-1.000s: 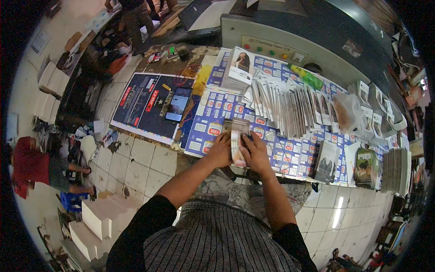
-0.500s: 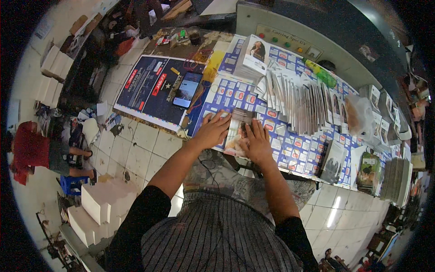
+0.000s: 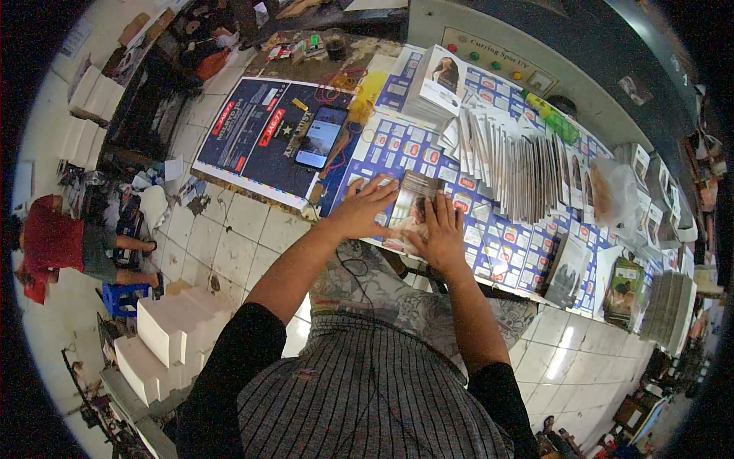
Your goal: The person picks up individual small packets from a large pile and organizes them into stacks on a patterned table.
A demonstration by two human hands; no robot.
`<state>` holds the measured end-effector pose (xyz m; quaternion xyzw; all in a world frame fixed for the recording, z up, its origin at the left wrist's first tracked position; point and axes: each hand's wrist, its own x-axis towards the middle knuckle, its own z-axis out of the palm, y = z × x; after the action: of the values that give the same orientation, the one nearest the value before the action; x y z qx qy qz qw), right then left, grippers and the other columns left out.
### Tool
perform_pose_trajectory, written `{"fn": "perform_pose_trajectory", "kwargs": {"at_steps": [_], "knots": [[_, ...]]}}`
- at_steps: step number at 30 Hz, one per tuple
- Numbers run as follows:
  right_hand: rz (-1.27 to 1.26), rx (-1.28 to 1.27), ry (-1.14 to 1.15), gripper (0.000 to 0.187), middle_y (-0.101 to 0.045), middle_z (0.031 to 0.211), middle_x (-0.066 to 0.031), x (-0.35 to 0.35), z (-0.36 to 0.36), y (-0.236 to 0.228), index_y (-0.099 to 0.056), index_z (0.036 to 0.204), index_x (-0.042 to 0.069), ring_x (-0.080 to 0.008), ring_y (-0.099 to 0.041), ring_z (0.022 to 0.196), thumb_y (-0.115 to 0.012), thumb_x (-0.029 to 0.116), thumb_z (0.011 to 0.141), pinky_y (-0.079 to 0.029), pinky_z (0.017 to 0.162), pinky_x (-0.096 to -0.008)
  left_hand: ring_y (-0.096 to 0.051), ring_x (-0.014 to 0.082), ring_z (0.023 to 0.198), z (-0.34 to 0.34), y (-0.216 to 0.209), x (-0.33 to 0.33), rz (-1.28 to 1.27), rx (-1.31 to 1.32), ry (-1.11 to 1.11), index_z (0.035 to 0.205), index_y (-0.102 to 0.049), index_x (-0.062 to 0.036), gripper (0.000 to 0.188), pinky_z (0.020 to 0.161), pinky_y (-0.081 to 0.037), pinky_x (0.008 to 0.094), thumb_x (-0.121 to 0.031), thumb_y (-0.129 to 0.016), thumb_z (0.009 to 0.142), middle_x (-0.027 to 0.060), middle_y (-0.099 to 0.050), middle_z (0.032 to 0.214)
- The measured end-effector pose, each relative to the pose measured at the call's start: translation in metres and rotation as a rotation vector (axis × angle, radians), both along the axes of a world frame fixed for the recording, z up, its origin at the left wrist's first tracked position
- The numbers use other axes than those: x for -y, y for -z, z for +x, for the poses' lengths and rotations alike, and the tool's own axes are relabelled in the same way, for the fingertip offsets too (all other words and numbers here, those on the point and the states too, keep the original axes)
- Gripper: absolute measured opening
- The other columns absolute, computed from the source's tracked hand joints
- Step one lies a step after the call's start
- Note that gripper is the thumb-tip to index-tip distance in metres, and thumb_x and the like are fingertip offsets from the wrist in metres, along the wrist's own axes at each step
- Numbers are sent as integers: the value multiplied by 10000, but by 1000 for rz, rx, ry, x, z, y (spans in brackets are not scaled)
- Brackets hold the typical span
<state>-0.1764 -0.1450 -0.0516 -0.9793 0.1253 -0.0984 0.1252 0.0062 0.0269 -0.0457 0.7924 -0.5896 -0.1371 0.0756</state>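
Observation:
A glossy, oblong printed piece (image 3: 411, 205) lies flat at the near edge of the table, with a photo on its face. Whether it is a folded leaflet or a flat carton, I cannot tell. My left hand (image 3: 365, 208) rests along its left side, fingers spread and thumb pointing toward its lower part. On its right side lies my right hand (image 3: 441, 236), palm down, with fingers stretched out and apart. Both hands partly cover the piece. Farther right, a long fanned row of similar pieces (image 3: 512, 164) leans together, beside a neat stack (image 3: 437, 84) with a portrait on top.
A phone (image 3: 321, 138) with a lit screen lies on a dark printed sheet (image 3: 248, 141) at left. A green bottle (image 3: 558, 122), a clear plastic bag (image 3: 612, 191) and more stacks (image 3: 669, 310) stand to the right. Someone in a red shirt (image 3: 53, 236) is at far left.
The whole view has shifted slightly. Both hands stay on the printed piece, and the left thumb now reaches farther toward its lower part.

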Motion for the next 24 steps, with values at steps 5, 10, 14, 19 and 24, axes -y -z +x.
{"fn": "perform_pose_trajectory", "kwargs": {"at_steps": [5,10,14,19,24], "knots": [[7,-18,32,853,-289,1593,-203,-3,1,-1,-449,1464,28,-358,-252,1483,-610,616,866,-167,1177,-603,-144,320,1526,2,0,-2,-22,5,36,1529,-346,-74,1097,1168,-120,601,-750,-674,729,107,-209,1652],[7,-17,32,852,-288,1594,-202,-1,0,0,-452,1463,32,-355,-255,1483,-605,620,866,-166,1176,-603,-101,308,1535,1,-7,0,39,-31,18,1546,-325,-81,1132,1193,-87,571,-752,-689,711,95,-184,1658],[20,-15,31,855,-281,1598,-199,-2,1,-1,-445,1469,36,-357,-259,1480,-597,625,868,-164,1176,-606,-102,310,1535,1,-5,-1,34,-47,16,1545,-326,-78,1133,1189,-91,577,-753,-688,711,99,-187,1657],[14,-33,38,863,-275,1600,-198,-3,2,-3,-435,1475,39,-357,-268,1475,-595,630,867,-163,1176,-606,-146,327,1524,2,0,-2,-30,-12,33,1523,-346,-62,1146,1163,-139,604,-758,-701,684,118,-215,1648],[-4,-39,39,864,-280,1597,-196,-3,2,-2,-437,1476,46,-356,-273,1472,-587,640,866,-164,1177,-604,-150,330,1522,2,1,-2,-40,-1,42,1520,-349,-56,1147,1163,-138,607,-759,-699,684,117,-219,1646]]}}
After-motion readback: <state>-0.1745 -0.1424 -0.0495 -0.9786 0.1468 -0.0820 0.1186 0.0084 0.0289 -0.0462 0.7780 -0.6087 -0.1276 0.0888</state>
